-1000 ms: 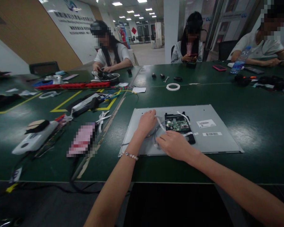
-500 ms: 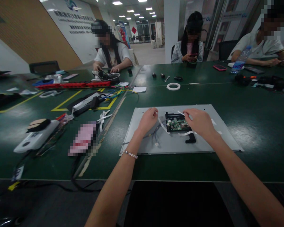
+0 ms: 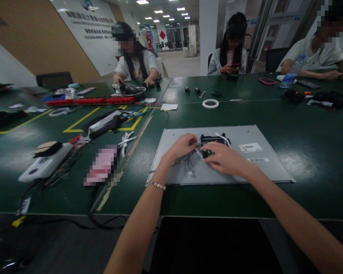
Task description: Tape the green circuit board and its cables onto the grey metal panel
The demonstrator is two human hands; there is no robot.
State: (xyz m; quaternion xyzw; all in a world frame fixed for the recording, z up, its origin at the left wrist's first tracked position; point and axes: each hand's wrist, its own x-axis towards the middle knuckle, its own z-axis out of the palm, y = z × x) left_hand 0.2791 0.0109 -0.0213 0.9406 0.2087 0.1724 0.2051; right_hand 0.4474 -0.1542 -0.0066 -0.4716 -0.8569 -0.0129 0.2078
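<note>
A flat grey panel (image 3: 174,134) lies on the table in front of me, with a green circuit board in a black frame (image 3: 210,137) on it. My left hand (image 3: 184,146) is closed at the board's left side, its fingertips pinching the upper end of a white strip (image 3: 199,153). Over the board reaches my right hand (image 3: 225,158), fingers bent and apart near that strip; it hides much of the board. Another white strip (image 3: 225,139) curves loose above the board's upper right. Thin grey cables with a white connector (image 3: 190,172) lie below my left hand.
Left of the panel are a phone-like pink item (image 3: 103,163), a white device (image 3: 45,161) and cables. A white tape roll (image 3: 210,103) and a wrench (image 3: 202,94) lie beyond. A bottle (image 3: 293,72) stands at the far right. Several people sit across the table.
My right hand has let go of the right-hand strip and moved left over the board, toward my left hand. The labels on the panel's right are uncovered. My left hand has shifted slightly right.
</note>
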